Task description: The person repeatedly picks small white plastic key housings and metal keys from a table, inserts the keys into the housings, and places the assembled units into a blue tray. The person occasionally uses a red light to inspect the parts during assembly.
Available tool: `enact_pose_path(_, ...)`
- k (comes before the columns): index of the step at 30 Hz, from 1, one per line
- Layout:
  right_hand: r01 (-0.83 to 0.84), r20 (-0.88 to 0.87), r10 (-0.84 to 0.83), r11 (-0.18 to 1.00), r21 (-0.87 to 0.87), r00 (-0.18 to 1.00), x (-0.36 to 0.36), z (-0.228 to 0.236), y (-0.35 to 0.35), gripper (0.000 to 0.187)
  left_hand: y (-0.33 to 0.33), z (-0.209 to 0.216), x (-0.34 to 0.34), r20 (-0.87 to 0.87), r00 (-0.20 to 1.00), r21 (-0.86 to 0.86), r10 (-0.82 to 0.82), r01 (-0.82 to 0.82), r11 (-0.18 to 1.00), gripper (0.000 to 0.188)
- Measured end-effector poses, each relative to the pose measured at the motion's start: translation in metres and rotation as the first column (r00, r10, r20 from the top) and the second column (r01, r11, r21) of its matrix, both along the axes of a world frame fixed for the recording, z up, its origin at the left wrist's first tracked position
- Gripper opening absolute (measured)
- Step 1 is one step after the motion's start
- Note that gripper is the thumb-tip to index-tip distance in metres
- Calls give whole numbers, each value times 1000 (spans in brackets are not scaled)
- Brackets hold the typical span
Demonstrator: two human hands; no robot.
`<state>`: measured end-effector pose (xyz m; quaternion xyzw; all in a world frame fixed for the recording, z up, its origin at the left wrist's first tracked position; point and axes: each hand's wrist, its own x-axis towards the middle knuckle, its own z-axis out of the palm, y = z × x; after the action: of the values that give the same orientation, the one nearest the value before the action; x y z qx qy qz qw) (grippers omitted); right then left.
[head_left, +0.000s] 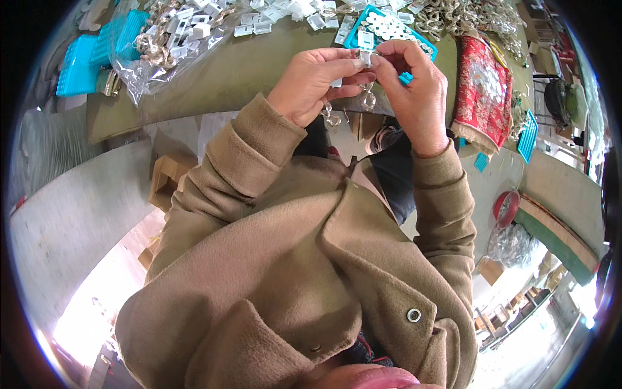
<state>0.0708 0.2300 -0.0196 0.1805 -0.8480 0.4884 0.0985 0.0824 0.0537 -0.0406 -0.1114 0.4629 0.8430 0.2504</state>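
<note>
Above the table's near edge, both my hands are closed on a small white plastic tag (365, 58). The thumb and fingers of my left hand (314, 81) pinch it from the left. My right hand (414, 81) pinches its right side with thumb and forefinger. Below the fingers dangle clear, shiny chain links (368, 99), with more links (332, 118) under my left hand; how they join the tag is hidden. Just behind the hands lies a blue tray (424, 44) with many white round pieces in it.
Loose white tags (256, 24) lie across the table (214, 84). At left, a clear plastic bag (133, 81) lies by chains and tags, near blue baskets (76, 65). A chain heap (447, 16) is at back right, beside a red patterned cloth (476, 107) at the edge.
</note>
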Motion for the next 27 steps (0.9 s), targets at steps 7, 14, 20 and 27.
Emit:
enact_pose_path(7,-17,-165,40,991,136,985,8,-8,-12,7,-8,-3,10,-98,995,-90,-13,4,996,31)
enact_pose_path(14,-60,-155,66,997,40,986,13,-19,-5,14,-3,-8,12,-37,999,-43,34,-36,998,26)
enact_pose_path(20,222,121,-208,969,-113,971,-23,-21,17,14,-4,-7,4,-25,999,-130,38,-41,991,20)
enact_pose_path(27,209,-276,-121,925,317,954,-32,-37,15,9,0,-8,4,18,998,-169,59,-55,984,19)
